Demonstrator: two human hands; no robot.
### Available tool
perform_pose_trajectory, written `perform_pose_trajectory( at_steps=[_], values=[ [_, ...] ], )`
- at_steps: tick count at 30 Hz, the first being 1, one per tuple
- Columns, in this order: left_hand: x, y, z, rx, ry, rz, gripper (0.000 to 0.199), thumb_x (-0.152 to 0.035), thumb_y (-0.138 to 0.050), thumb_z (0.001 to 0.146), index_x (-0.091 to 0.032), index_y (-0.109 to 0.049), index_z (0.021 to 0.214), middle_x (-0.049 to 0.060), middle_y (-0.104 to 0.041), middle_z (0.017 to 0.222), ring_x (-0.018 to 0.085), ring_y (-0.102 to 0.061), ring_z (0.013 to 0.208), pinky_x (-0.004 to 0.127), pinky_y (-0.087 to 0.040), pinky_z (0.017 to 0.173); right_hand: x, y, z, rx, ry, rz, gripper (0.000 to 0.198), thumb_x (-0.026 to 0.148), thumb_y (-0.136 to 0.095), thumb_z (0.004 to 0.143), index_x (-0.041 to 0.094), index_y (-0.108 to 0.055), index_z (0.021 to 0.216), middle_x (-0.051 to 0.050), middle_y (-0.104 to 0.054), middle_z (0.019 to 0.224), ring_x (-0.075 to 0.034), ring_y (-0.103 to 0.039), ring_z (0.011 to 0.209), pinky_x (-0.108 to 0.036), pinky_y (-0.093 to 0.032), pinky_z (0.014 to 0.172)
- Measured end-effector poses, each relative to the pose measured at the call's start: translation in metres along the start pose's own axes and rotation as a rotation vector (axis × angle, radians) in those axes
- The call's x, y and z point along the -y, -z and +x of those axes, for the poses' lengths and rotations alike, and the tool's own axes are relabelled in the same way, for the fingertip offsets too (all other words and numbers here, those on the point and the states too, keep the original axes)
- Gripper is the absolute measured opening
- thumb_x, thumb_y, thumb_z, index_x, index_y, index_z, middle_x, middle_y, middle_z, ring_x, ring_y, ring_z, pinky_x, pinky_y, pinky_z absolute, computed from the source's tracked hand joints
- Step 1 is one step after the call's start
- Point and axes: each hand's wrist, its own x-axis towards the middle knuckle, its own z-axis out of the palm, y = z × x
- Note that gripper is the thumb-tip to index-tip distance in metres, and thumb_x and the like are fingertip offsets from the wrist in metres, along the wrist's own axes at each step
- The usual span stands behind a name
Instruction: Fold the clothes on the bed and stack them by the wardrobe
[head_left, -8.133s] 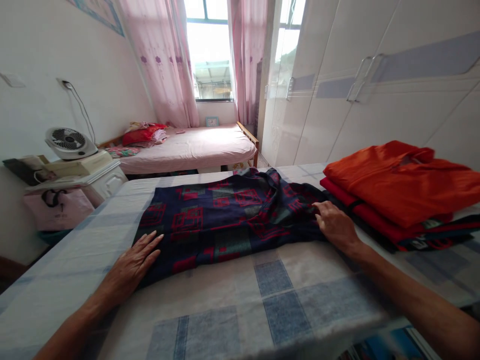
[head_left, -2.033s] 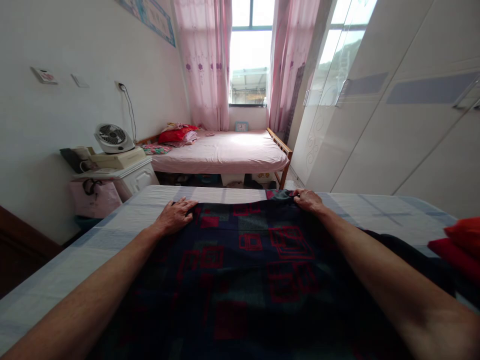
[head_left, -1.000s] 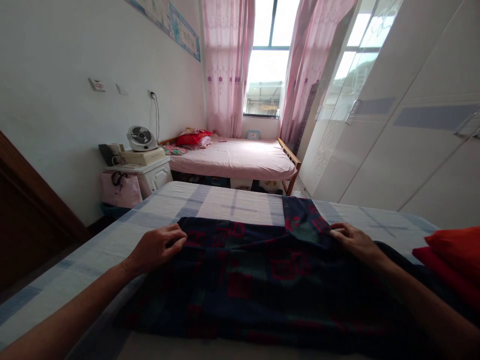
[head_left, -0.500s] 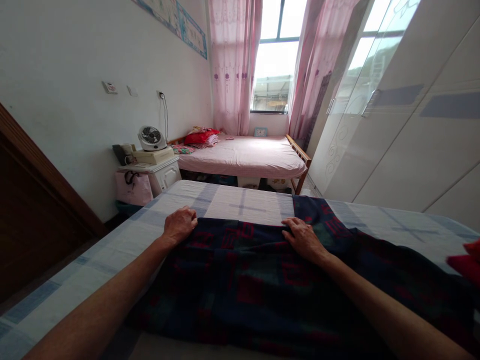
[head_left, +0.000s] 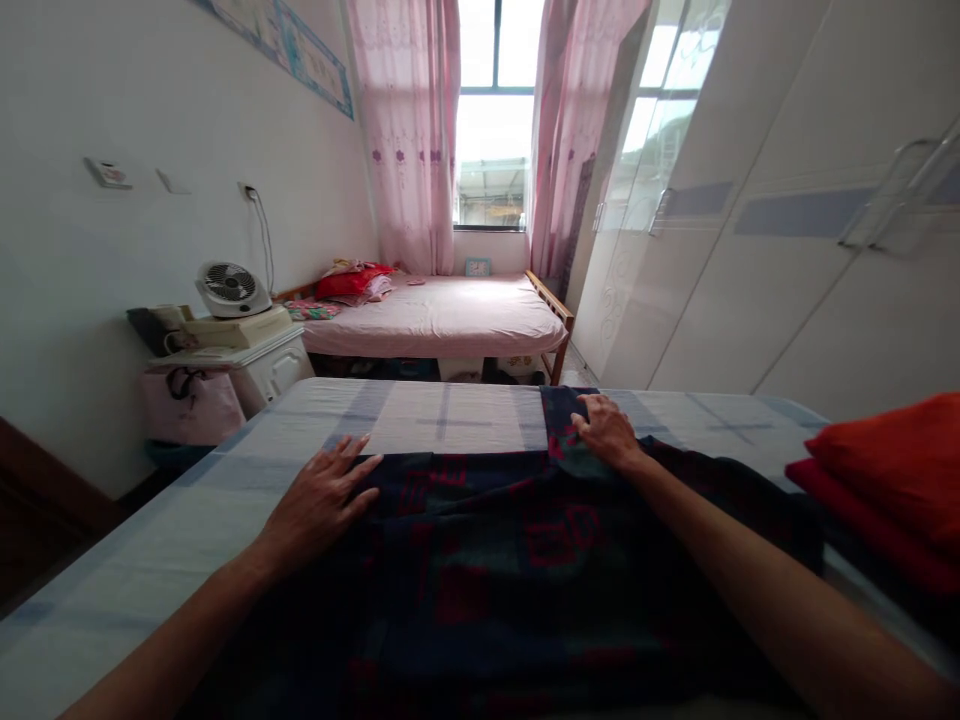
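A dark blue garment point(head_left: 465, 560) with red and green patterning lies spread over the near bed. From its far side, a narrow strip point(head_left: 559, 405) of the same cloth sticks out across the sheet. My left hand point(head_left: 319, 500) rests palm down at the garment's far left corner, its fingers spread. My right hand point(head_left: 607, 430) is on the narrow strip with its fingers curled onto the cloth; its fingertips are partly hidden. The garment's near edge is lost in shadow between my forearms.
A blue-and-white checked sheet point(head_left: 450, 415) covers the near bed. Folded orange and red cloths point(head_left: 892, 470) are stacked at right. Beyond stands a pink-covered bed point(head_left: 450, 310). A fan point(head_left: 232, 288) sits on a white cabinet point(head_left: 277, 365) at left; wardrobes point(head_left: 735, 230) line the right.
My left hand has gone from curled to spread. My right hand has shifted from the garment's far edge onto the narrow strip. The view has turned rightward, showing more of the stacked cloths.
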Motion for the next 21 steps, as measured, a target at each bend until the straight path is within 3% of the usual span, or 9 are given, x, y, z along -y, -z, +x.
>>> perform_pose_trajectory(
  at_steps=[4,8,12,17,19,21],
  values=[
    [0.02,-0.03,-0.017,0.066,0.062,-0.083,0.06,-0.055,-0.039,0.087,-0.025,-0.041,0.138,0.008,-0.037,0.147,0.028,-0.031,0.136,0.047,-0.031,0.108,-0.035,0.002,0.033,-0.002,-0.313,0.035,0.042,0.029,-0.057,0.077,0.005,-0.06,0.112,-0.028,-0.054,0.121,-0.037,-0.049,0.117,-0.049,-0.04,0.092],
    [0.026,-0.036,-0.02,0.098,0.079,-0.063,0.062,-0.057,-0.04,0.086,-0.026,-0.039,0.139,0.007,-0.033,0.149,0.03,-0.025,0.138,0.049,-0.028,0.109,-0.052,-0.003,0.053,0.031,-0.427,0.203,0.021,0.02,-0.063,0.065,0.012,-0.067,0.085,-0.02,-0.066,0.092,-0.035,-0.059,0.102,-0.043,-0.046,0.082],
    [0.017,-0.029,-0.019,0.142,0.14,-0.032,0.06,-0.056,-0.036,0.087,-0.029,-0.036,0.14,0.006,-0.029,0.151,0.033,-0.023,0.139,0.054,-0.029,0.107,-0.048,0.01,0.061,0.057,-0.355,0.52,0.005,0.02,-0.057,0.068,0.018,-0.06,0.071,-0.005,-0.062,0.062,-0.022,-0.064,0.077,-0.03,-0.05,0.067],
    [0.013,-0.02,-0.019,0.221,0.195,-0.022,0.061,-0.057,-0.034,0.086,-0.031,-0.034,0.141,0.006,-0.023,0.153,0.037,-0.023,0.138,0.06,-0.027,0.104,-0.023,0.067,0.046,0.019,-0.181,0.903,0.014,0.024,-0.042,0.075,0.019,-0.053,0.081,0.0,-0.062,0.069,-0.012,-0.06,0.064,-0.024,-0.051,0.063],
    [0.011,-0.014,-0.015,0.26,0.219,-0.021,0.061,-0.056,-0.035,0.086,-0.03,-0.034,0.141,0.007,-0.023,0.153,0.038,-0.025,0.137,0.063,-0.026,0.103,-0.016,0.094,0.025,0.091,-0.075,1.081,0.016,0.024,-0.043,0.072,0.019,-0.054,0.083,0.0,-0.063,0.073,-0.012,-0.059,0.062,-0.025,-0.051,0.063],
    [0.006,-0.004,-0.01,0.253,0.25,-0.027,0.061,-0.053,-0.036,0.086,-0.025,-0.038,0.14,0.011,-0.026,0.152,0.038,-0.027,0.136,0.065,-0.026,0.102,-0.015,0.116,-0.005,0.266,0.039,1.272,0.02,0.024,-0.05,0.069,0.019,-0.057,0.086,-0.002,-0.065,0.077,-0.014,-0.06,0.063,-0.028,-0.052,0.064]
  ],
)
